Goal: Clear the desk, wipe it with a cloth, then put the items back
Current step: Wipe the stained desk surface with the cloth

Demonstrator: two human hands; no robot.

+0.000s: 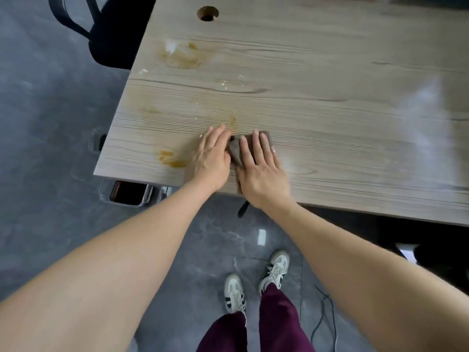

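Pale wood-grain laminate covers the worktop [317,80], and near its front edge a brown cloth [237,151] is held flat under both hands. The left hand [212,158] is laid palm down on the left part of the cloth, its fingers [215,134] straight and close together, pointing away from the body; nothing is clasped by them. The right hand [261,171] is pressed palm down on the right part of the cloth, its fingers [256,146] extended and slightly spread, likewise released rather than curled. The two hands are set side by side, almost touching, with a crumpled fold of cloth seen in the gap between them. Both bare forearms are stretched forward from the lower corners of the view and converge at the cloth.

Yellow-brown stains are seen on the worktop: a large one [182,55] well beyond the hands near the left edge, a small one [171,158] just left of the left hand. A round cable hole [207,13] is cut near the far edge. Below, white shoes [234,293] and maroon trousers [276,321] are seen on grey floor [45,123].
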